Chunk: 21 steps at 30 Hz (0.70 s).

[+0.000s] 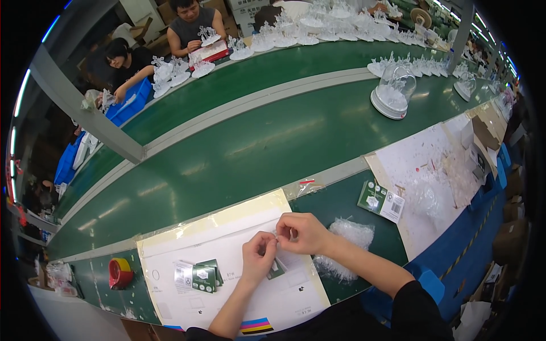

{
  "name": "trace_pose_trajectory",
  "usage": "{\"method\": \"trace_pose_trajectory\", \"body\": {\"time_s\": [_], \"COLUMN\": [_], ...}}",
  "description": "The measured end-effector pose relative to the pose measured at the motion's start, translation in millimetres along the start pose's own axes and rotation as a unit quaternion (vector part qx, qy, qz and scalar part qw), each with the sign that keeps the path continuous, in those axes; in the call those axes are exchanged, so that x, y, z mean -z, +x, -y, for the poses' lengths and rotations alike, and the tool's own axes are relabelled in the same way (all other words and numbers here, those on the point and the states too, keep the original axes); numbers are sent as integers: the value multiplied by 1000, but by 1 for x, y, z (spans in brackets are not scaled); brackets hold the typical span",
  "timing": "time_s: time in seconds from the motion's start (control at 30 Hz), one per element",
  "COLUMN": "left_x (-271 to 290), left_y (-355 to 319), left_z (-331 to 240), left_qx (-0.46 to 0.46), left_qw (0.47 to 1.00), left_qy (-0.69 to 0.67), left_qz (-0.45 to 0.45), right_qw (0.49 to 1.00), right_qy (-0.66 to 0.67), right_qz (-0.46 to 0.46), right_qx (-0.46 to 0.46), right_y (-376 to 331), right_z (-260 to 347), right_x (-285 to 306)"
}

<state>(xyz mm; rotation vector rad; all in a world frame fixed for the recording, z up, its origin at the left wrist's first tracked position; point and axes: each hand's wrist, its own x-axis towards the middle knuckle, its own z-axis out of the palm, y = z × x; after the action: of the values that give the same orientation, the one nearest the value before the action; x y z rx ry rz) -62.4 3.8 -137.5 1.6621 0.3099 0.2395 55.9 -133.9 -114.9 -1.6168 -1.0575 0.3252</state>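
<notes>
My left hand (260, 256) and my right hand (302, 234) meet above a printed white sheet (239, 238), fingertips pinched close together. Whatever they pinch is small, pale and mostly hidden by the fingers. Just below them a green and white card (277, 269) shows in part; whether it hangs from the fingers or lies on the sheet I cannot tell. To the left, several overlapping green and white cards (205, 276) lie on the sheet. A heap of clear plastic strands (347, 241) is beside my right forearm, partly covered by it.
A red and yellow tape roll (120, 273) stands at the left. More green and white cards (381, 200) lie right, near a stained white board (426, 165). Beyond runs a green conveyor belt (244, 148) carrying a clear dome on a white base (392, 94). People work across it among white figurines (296, 28).
</notes>
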Motion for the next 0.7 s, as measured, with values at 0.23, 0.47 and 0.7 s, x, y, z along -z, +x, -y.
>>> {"method": "trace_pose_trajectory", "body": {"time_s": [0.23,0.47,0.7], "left_x": [-3,0,5], "left_y": [0,-1,0], "left_z": [-1,1,8], "left_qx": [-9,5,4], "left_qw": [1000,999,998], "left_qy": [13,-47,-62], "left_qz": [13,-14,-19], "right_qw": [998,1000,1000], "right_qy": [-27,-1,4], "right_qz": [-52,-11,8], "right_qx": [-7,-8,-3], "right_y": [-2,-3,-2], "right_z": [-1,2,1], "right_x": [1,3,-1]}}
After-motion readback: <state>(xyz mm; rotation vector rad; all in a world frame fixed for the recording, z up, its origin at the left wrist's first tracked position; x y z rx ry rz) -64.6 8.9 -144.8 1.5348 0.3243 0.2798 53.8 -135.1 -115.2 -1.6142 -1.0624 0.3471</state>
